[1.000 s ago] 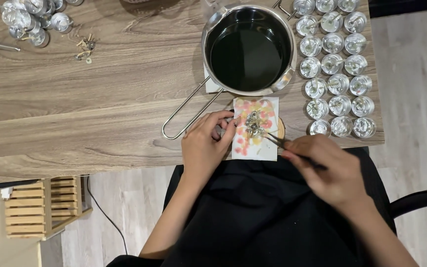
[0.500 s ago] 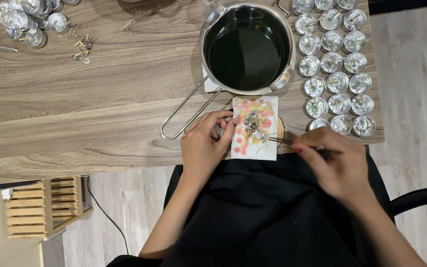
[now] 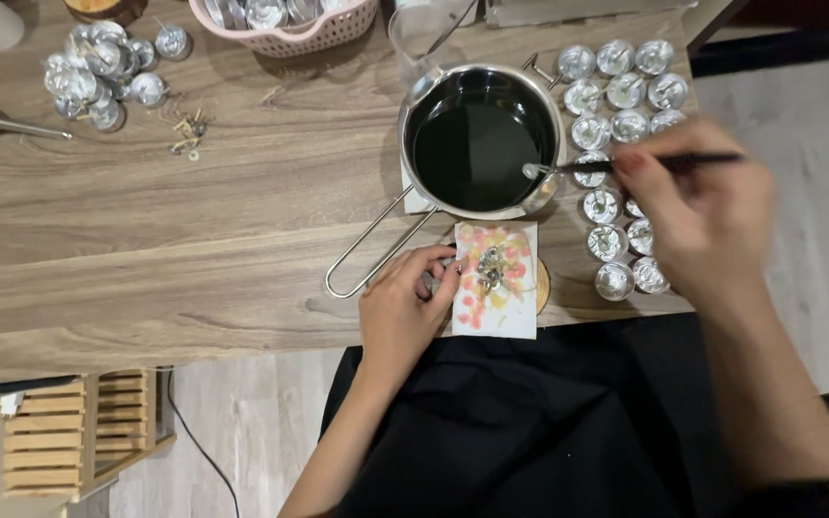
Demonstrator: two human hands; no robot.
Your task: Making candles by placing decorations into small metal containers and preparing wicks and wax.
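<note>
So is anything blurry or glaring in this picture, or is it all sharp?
In the head view, the right hand with its thin dark tool is smeared by motion blur; the left hand, stained paper and wooden table look sharp. The dark liquid in the pan gives a soft sheen, and the metal cups glint.

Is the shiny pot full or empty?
Not empty. The pot stands upright on the table and holds dark liquid nearly up to its rim. The right hand holds tweezers over it.
</note>
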